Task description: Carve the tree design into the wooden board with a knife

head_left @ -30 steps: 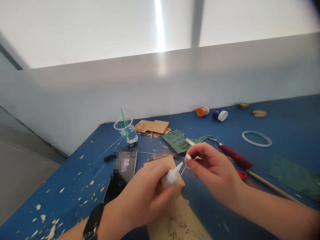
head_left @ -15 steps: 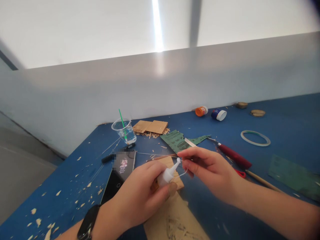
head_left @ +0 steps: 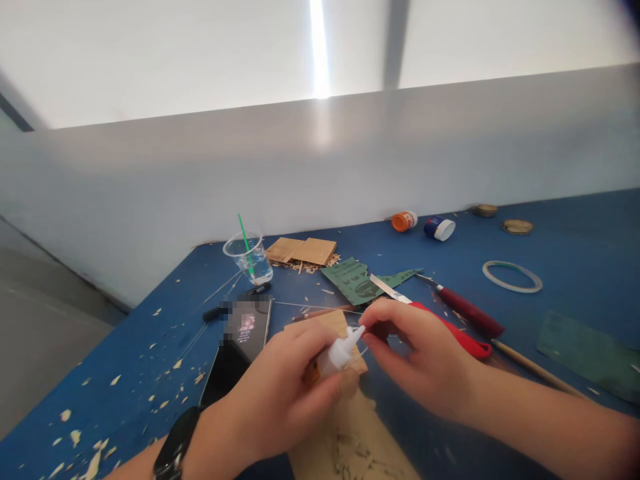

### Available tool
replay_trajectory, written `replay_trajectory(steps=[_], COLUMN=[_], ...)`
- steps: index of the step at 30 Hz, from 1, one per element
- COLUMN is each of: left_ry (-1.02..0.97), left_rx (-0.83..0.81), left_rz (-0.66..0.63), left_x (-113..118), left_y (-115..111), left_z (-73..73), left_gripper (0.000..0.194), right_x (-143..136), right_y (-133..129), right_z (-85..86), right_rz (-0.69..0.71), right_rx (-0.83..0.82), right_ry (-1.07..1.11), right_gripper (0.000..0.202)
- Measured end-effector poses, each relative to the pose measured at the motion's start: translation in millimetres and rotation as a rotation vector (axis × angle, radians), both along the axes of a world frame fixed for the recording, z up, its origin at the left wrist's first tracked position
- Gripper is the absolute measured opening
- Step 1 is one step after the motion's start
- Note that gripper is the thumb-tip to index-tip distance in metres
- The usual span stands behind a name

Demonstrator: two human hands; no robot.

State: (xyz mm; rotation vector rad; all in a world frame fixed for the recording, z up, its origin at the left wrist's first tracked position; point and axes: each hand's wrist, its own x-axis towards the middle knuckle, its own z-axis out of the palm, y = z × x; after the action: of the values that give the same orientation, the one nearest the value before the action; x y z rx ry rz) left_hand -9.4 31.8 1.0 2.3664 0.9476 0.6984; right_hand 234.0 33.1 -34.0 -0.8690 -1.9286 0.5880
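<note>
My left hand [head_left: 295, 387] is closed around a small bottle [head_left: 336, 355] with a white tapered nozzle, which looks like a glue bottle. A bit of orange label shows between its fingers, and the nozzle points up to the right. The thumb and index finger of my right hand [head_left: 415, 353] pinch at the nozzle's tip. A thin white strap curves beside the nozzle. Below the bottle lie a small light wooden piece [head_left: 345, 320] and a larger tan board [head_left: 350, 440] with dark marks and shavings on it.
A phone [head_left: 250, 333], a black marker [head_left: 215, 312] and a clear cup [head_left: 250, 260] with a green straw lie left. Green sandpaper [head_left: 350, 280], a red-handled blade [head_left: 467, 339], a dark red-handled tool [head_left: 470, 310] and a tape ring [head_left: 513, 277] are right. Wood shavings scatter the blue table [head_left: 165, 320].
My right hand has shifted slightly down and closer around the nozzle's tip. The bottle has tipped a little further right, and more of the red-handled blade shows behind my right hand.
</note>
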Motion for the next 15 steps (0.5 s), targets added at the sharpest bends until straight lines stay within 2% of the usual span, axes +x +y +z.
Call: replay_trajectory(steps=[3, 8, 12, 15], left_ry=[-0.037, -0.067, -0.070, -0.048], left_rx=[-0.007, 0.002, 0.012, 0.003], left_rz=[-0.007, -0.034, -0.049, -0.032], left_x=[2.2, 3.1, 1.5, 0.2], left_y=[1.3, 2.0, 0.8, 2.6], left_z=[0.8, 2.0, 3.4, 3.1], left_gripper=[0.013, 0.016, 0.021, 0.017], right_x=[-0.6, 0.6, 1.5, 3.3], right_y=[1.9, 3.7, 3.4, 4.7], right_z=[-0.4, 1.3, 3.3, 3.0], right_rz=[-0.032, -0.064, -0.077, -0.083], right_rx=[0.027, 0.281, 0.308, 0.307], right_ry=[0.027, -0.046, -0.061, -0.054], right_gripper=[0.025, 0.028, 0.025, 0.021])
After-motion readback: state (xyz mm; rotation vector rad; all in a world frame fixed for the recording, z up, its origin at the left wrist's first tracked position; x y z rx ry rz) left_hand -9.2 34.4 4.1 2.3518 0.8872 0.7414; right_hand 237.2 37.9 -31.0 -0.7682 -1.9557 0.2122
